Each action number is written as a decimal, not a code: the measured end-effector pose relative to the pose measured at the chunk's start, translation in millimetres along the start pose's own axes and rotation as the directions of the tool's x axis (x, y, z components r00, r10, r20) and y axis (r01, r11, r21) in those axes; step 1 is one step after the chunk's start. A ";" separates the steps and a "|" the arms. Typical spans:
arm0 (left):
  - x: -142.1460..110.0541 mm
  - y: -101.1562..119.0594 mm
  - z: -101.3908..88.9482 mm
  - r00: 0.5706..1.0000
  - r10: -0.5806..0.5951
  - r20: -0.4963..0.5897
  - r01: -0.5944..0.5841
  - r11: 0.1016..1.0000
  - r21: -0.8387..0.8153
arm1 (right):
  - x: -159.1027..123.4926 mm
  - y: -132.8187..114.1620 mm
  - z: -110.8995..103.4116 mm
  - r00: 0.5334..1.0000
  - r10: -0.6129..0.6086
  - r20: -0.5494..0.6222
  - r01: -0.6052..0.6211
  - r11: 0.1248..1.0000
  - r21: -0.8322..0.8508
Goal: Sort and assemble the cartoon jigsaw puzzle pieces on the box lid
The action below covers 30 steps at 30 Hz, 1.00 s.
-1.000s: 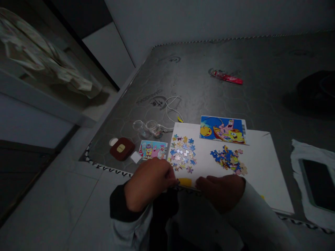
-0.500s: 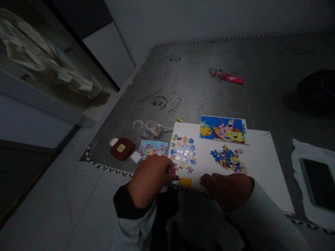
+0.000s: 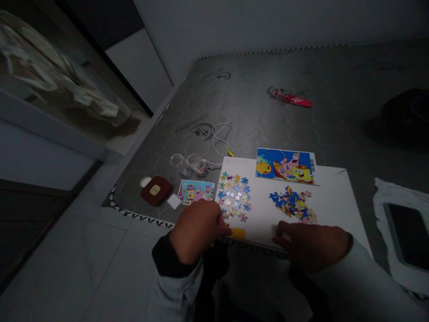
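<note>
My left hand (image 3: 199, 230) is closed in a pinch at the front left edge of a white board (image 3: 335, 192), its fingertips beside a flat yellow patch (image 3: 238, 233). Whatever lies between those fingers is hidden. Farther right, my right hand (image 3: 311, 243) is curled over the front of the board, thumb and finger closed on a small pale puzzle piece (image 3: 274, 230). Loose light-blue and yellow puzzle pieces (image 3: 236, 196) lie spread on the board's left. A denser heap of dark-blue and yellow puzzle pieces (image 3: 291, 203) lies right of centre. Behind it rests a blue cartoon picture card (image 3: 284, 165).
Left of the board are a smaller picture card (image 3: 196, 192), a brown case (image 3: 157, 191), a white square (image 3: 174, 201), clear plastic cups (image 3: 194, 163) and a white cord (image 3: 214, 134). A phone (image 3: 409, 235) lies on white cloth at right; a red packet (image 3: 291, 98) lies farther back.
My right hand has moved right along the board's front and now pinches a pale piece. My left hand has shifted slightly right, covering the small dark piece that showed at its fingertips.
</note>
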State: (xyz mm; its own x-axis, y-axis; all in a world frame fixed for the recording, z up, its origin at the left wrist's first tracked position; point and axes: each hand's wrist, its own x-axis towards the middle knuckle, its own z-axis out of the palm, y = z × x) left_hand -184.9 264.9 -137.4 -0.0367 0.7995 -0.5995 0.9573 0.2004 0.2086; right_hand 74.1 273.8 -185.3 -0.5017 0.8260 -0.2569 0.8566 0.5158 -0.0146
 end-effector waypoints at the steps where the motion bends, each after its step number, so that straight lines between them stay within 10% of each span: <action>1: 1.1 1.0 0.7 1.000 0.004 0.014 -0.005 1.000 0.020 | -0.8 5.5 -1.4 0.999 0.032 0.041 -0.032 0.999 -0.011; 14: 2.4 -3.0 -2.9 0.998 -0.055 0.021 0.053 0.995 0.081 | -4.7 56.9 4.4 0.938 0.242 0.249 -0.267 0.961 0.071; 30: 0.5 -7.2 -5.8 0.996 -0.083 0.031 0.082 0.996 0.026 | 10.9 58.1 2.4 0.881 0.306 0.361 -0.362 0.927 0.097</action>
State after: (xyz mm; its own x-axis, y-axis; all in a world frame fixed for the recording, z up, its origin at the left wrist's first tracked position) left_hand -193.4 267.1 -134.7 -0.1069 0.7626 -0.6380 0.9582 0.2502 0.1386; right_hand 118.7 312.3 -191.3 -0.1363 0.8037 -0.5792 0.9875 0.1571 -0.0145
